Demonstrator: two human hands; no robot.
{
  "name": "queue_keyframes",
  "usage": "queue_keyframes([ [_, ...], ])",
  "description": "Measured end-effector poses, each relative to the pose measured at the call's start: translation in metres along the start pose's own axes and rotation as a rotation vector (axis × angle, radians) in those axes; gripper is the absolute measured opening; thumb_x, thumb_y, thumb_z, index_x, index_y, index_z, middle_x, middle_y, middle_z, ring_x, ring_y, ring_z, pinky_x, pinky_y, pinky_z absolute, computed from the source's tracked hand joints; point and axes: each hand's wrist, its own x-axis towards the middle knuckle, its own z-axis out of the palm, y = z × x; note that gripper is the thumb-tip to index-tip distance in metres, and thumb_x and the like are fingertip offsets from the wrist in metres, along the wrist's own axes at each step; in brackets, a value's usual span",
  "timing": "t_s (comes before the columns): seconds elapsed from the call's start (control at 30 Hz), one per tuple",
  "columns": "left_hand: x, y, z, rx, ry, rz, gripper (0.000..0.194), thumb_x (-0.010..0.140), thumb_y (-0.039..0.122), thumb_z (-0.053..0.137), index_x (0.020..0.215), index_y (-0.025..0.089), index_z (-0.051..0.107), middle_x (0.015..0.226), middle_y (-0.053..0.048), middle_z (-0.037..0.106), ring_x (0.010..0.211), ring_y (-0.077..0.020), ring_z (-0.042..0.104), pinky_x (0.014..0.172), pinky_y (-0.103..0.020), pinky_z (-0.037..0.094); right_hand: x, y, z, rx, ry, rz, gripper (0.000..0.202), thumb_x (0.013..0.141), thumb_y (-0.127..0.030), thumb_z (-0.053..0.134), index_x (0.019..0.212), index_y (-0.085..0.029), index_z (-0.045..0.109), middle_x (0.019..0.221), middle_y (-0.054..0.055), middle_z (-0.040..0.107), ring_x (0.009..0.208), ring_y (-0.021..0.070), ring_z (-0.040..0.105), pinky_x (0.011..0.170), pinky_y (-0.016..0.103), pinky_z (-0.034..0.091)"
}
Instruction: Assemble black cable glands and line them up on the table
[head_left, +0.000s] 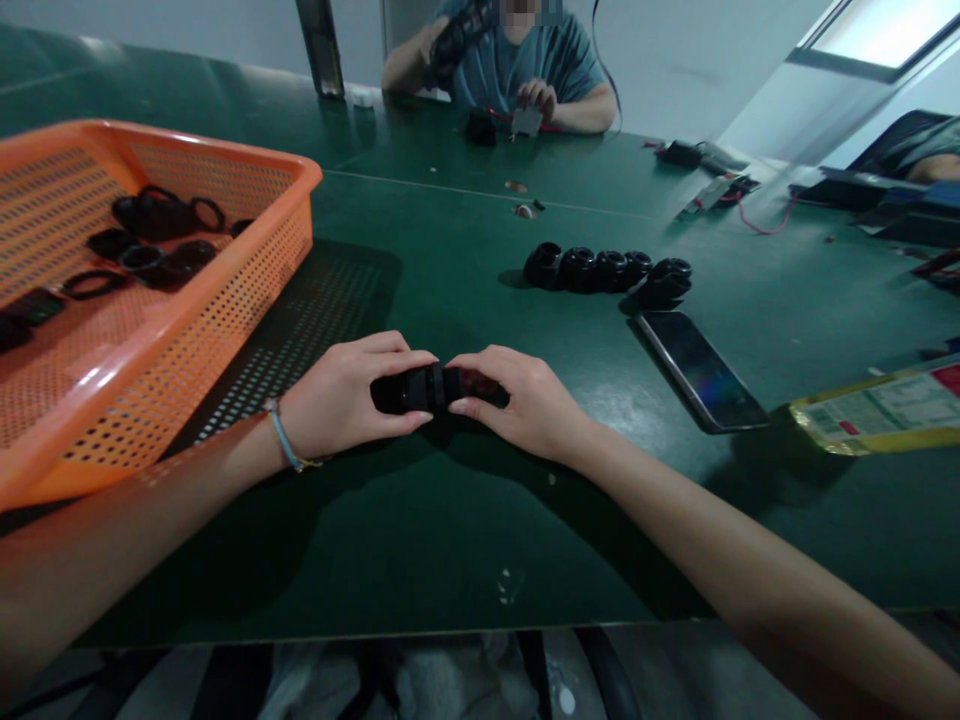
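Low over the green table [420, 560], a black cylindrical part [431, 388] lies sideways between my two hands. My left hand [360, 390], with a light blue bracelet at its wrist, grips the left end between thumb and fingers. The right end is in the grasp of my right hand [517, 395]; a dark reddish patch shows on the part there. Whether it is one piece or two joined pieces is hard to tell. Beyond my right hand, several black round parts [609, 270] stand in a row.
An orange perforated basket [217, 370] holding several black rings and parts fills the left side. At right lie a phone [703, 368] and a yellow packet [885, 408]. Across the table a person [517, 70] handles a grey item; wired devices [712, 190] lie at back right.
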Motion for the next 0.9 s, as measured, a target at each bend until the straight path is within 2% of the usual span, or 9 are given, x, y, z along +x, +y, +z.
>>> queue_keyframes([
  [0.2,0.0,0.0,-0.0007,0.009,-0.007,-0.013,0.035,0.077,0.033,0.059,0.109,0.019,0.062,0.089,-0.002,0.062,0.079,-0.0136,0.06,0.073,-0.022,0.046,0.0023,-0.0024,-0.001,0.0,-0.039,0.064,0.022,0.079,-0.02,0.065,0.1,-0.014,0.064,0.081,0.004,0.067,0.073,0.0148,0.057,0.066,0.027,0.042],
  [0.9,-0.0007,0.0006,0.0001,0.011,-0.007,-0.004,0.035,0.078,0.032,0.058,0.109,0.017,0.062,0.09,-0.003,0.062,0.08,-0.0138,0.06,0.074,-0.022,0.046,0.003,-0.0017,-0.0006,-0.016,-0.075,0.119,0.02,0.082,-0.026,0.063,0.098,-0.015,0.064,0.072,0.001,0.062,0.064,0.0119,0.052,0.061,0.024,0.038],
])
